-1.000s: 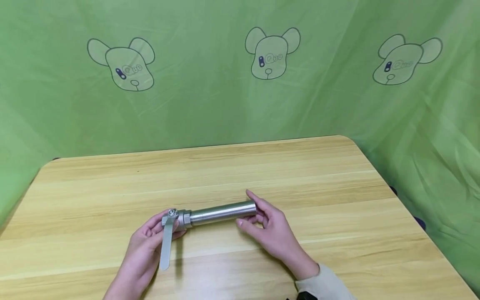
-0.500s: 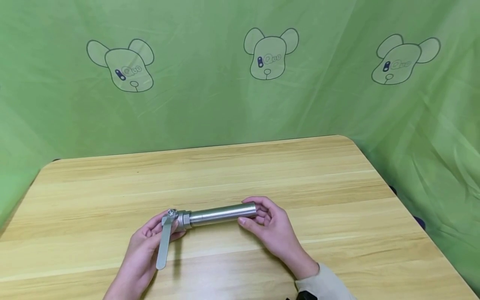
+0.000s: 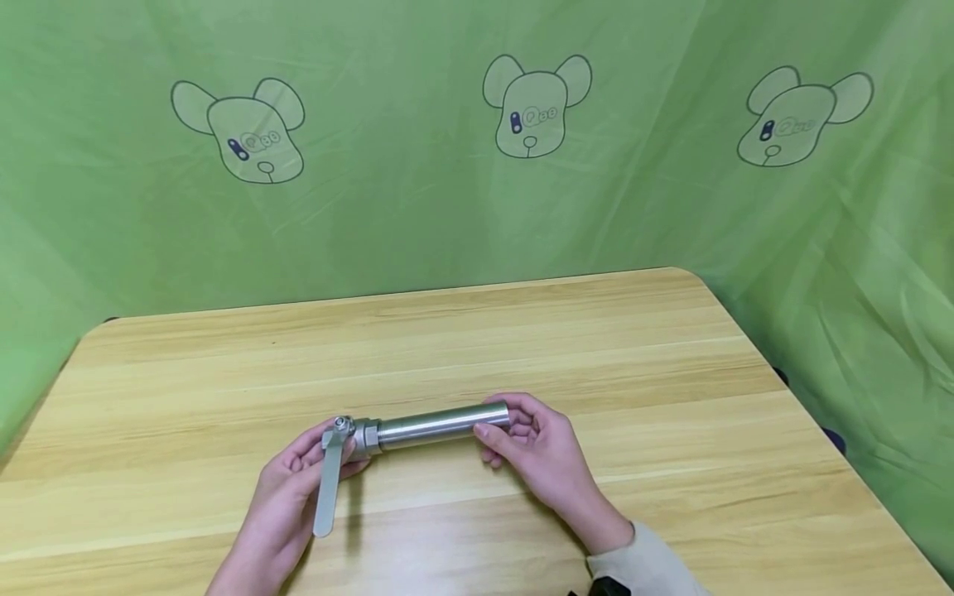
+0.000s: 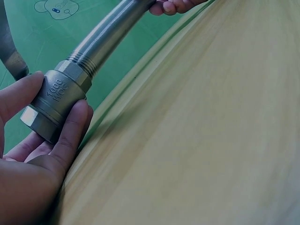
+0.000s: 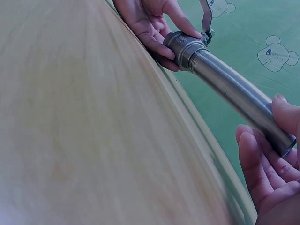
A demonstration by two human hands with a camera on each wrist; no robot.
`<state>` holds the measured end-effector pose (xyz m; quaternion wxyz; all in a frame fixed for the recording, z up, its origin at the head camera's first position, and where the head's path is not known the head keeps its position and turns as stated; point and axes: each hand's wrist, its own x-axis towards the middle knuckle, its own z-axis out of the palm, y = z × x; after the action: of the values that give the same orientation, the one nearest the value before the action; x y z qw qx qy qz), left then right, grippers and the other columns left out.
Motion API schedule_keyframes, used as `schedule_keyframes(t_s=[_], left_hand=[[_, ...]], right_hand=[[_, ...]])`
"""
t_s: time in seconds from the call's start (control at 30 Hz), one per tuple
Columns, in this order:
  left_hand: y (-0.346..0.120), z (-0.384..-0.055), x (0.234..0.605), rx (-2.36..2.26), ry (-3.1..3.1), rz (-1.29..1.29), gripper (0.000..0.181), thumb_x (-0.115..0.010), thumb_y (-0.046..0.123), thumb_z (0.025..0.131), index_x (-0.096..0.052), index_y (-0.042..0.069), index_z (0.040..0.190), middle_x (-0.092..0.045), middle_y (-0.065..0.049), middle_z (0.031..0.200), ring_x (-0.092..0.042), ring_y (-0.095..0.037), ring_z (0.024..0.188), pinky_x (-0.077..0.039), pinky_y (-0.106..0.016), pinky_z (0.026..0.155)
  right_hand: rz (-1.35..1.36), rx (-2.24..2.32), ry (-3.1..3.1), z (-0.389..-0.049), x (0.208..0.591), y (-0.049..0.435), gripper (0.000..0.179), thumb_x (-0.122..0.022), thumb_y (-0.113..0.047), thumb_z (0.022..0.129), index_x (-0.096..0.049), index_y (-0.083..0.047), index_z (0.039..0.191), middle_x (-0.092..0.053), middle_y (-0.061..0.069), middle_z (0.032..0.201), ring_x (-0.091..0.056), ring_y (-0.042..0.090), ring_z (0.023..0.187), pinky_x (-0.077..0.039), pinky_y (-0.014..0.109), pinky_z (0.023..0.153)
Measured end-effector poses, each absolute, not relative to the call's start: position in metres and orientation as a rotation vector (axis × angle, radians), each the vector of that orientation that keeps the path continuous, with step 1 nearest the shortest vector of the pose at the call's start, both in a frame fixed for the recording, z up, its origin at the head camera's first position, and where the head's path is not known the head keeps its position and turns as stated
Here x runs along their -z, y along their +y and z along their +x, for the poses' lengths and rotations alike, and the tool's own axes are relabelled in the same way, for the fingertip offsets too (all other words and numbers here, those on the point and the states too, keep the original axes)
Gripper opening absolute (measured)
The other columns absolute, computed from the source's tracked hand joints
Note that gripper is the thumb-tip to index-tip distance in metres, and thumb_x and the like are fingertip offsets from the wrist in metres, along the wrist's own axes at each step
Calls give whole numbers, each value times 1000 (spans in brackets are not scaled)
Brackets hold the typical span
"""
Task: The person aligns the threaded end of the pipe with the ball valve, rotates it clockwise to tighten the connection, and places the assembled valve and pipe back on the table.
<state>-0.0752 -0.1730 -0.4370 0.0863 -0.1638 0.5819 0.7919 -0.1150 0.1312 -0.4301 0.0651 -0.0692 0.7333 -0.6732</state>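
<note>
A steel ball valve (image 4: 58,96) with raised lettering on its body sits in my left hand (image 3: 276,505), thumb on one side and fingers on the other. Its flat lever handle (image 3: 328,492) points toward me. A smooth metal pipe (image 3: 440,425) runs rightward from the valve, with several threads (image 4: 83,63) showing where it enters the hex end. My right hand (image 3: 550,463) pinches the pipe's far end between thumb and fingers. In the right wrist view the thumb (image 5: 287,114) lies on the pipe near its open end, with curled fingers below.
Both hands hold the valve and pipe over a wood-grain table (image 3: 596,331) with rounded corners. A green cloth (image 3: 402,223) printed with mouse-head outlines hangs behind it and along the right side.
My right hand's fingers have curled in, and its thumb has come up onto the pipe's end. The lever tip has shifted slightly left. My left hand keeps its hold on the valve.
</note>
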Motion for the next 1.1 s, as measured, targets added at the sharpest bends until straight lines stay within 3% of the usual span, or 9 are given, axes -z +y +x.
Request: schedule_keyframes(t_s=[0.27, 0.5, 0.73, 1.1], left_hand=[[-174, -75, 439, -2381, 1708, -480, 47, -67, 5, 104, -53, 4, 149, -81, 10, 121, -78, -13, 108, -64, -32, 105], [-175, -75, 436, -2361, 1745, -481, 53, -69, 7, 103, -50, 3, 152, -81, 11, 122, -78, -14, 110, -63, -30, 105], [-174, -75, 434, -2345, 1745, -467, 63, -70, 10, 103, -43, 1, 159, -80, 13, 124, -78, -12, 112, -62, -28, 106], [-172, -74, 437, -2368, 1732, -463, 51, -69, 7, 103, -52, 4, 151, -80, 9, 123, -78, -15, 110, -63, -30, 106]], right_hand=[[-178, 2018, 2230, -115, 432, 133, 45, -83, -13, 94, -65, 0, 134, -73, 13, 90, -71, 15, 64, -67, 31, 61], [-294, 2076, 2190, -116, 432, 131, 64, -88, 2, 82, -62, -3, 140, -73, 15, 99, -74, 14, 78, -69, 28, 70], [-313, 2093, 2147, -117, 433, 131, 53, -83, 2, 89, -62, 2, 137, -74, 13, 96, -75, 17, 70, -70, 34, 64], [-222, 2071, 2154, -114, 433, 132, 50, -84, -7, 92, -62, 1, 136, -74, 13, 91, -72, 15, 64, -67, 31, 59]])
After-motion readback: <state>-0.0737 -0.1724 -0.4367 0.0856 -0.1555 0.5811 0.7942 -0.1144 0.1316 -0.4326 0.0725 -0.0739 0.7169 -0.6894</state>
